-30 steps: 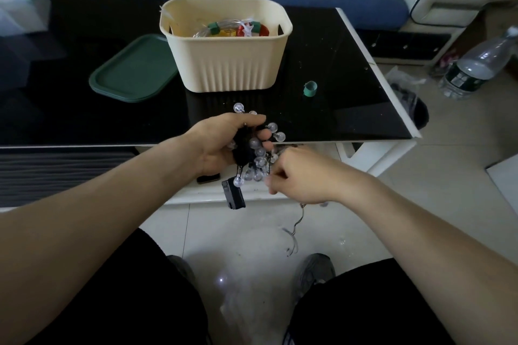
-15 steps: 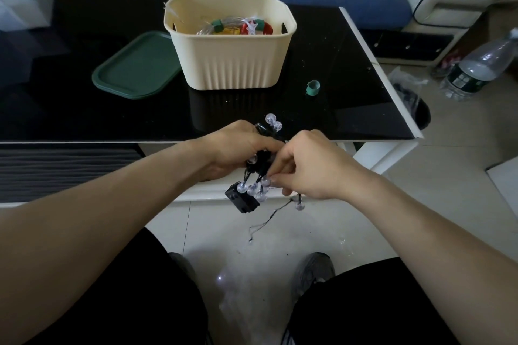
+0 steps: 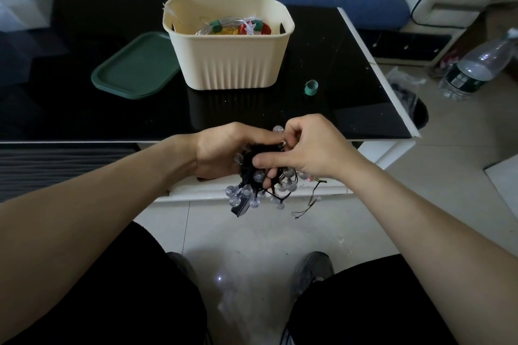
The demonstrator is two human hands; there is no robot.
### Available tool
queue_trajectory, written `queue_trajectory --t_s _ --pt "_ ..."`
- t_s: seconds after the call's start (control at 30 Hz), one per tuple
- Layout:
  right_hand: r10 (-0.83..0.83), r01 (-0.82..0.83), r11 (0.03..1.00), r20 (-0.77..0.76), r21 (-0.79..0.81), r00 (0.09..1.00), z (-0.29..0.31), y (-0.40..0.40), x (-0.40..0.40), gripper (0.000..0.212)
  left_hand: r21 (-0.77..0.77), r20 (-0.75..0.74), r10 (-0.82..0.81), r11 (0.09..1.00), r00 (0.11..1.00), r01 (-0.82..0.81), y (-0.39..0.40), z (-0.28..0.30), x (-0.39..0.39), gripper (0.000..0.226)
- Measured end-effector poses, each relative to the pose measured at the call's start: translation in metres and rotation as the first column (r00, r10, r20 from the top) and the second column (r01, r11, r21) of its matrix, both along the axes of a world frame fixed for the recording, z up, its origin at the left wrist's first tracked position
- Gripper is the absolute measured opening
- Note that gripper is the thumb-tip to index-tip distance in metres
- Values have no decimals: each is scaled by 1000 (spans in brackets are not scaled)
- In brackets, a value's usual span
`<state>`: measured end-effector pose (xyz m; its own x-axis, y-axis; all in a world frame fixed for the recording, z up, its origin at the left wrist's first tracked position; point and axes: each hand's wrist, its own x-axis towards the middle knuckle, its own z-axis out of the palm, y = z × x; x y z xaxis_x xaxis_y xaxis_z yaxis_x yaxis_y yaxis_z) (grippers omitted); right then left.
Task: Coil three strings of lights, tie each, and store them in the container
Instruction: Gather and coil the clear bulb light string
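Note:
A bundle of black-wired string lights (image 3: 253, 190) with clear round bulbs hangs between my hands, just in front of the table's near edge. My left hand (image 3: 221, 152) grips the coil from the left. My right hand (image 3: 305, 148) pinches the wire on the right side, thumb across the front. A black battery box dangles under the bundle and a thin loose wire end (image 3: 307, 206) trails to the right. The cream ribbed container (image 3: 228, 64) stands on the black glass table (image 3: 350, 98) and holds other coiled lights with green and red pieces.
A green lid (image 3: 134, 70) lies left of the container. A small green tape ring (image 3: 311, 87) sits on the table to its right. A plastic water bottle (image 3: 476, 67) lies on the floor at the right. A blue sofa is behind the table; my knees are below.
Both hands have lifted the bundle slightly toward the table edge. My right hand has gone from the bundle's lower right side to pinching its upper right. The loose wire end has swung right.

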<state>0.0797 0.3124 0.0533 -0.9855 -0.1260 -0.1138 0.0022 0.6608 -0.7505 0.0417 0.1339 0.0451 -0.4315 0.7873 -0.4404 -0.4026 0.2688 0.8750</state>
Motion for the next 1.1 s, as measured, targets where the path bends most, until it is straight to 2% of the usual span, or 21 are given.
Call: queue_trajectory --t_s 0.17,0.27,0.37,0.47,0.57,0.7,0.8,0.9,1.03,1.1 --pt "146 -132 984 114 -123 983 -2 16 -9 41 -103 -152 -103 991 983 88 1 -3 2 23" --pt "254 -213 963 298 -164 920 1 35 -12 46 -213 -230 -99 976 968 50 3 -8 3 27" --pt "310 -295 950 372 -97 875 -1 45 -11 48 -272 -297 -52 962 953 -33 3 -12 1 22" --pt "289 -300 954 327 -15 900 -8 34 -8 38 -238 -320 38 964 947 -119 5 -13 -1 21" --pt "261 -287 952 212 101 942 -14 19 -9 28 -217 -353 117 955 928 -203 6 -14 -6 20" --pt "227 -244 953 108 178 968 -15 15 -11 19 -212 -370 119 955 921 -208 2 -15 -11 21" --pt "246 -256 958 88 132 965 -13 15 -10 18 -199 -355 73 968 932 -152 -3 -10 -13 16" --pt "239 -244 968 81 51 968 -10 17 -9 25 -166 -270 24 983 962 -72 -9 -7 -14 22" --pt "143 -143 990 44 -14 989 -8 25 -15 37 -36 -143 163 985 976 -170 -13 -9 -20 23" --pt "107 -103 992 47 -71 993 -8 29 -17 36 4 -105 164 986 981 -165 -14 -8 -23 34"
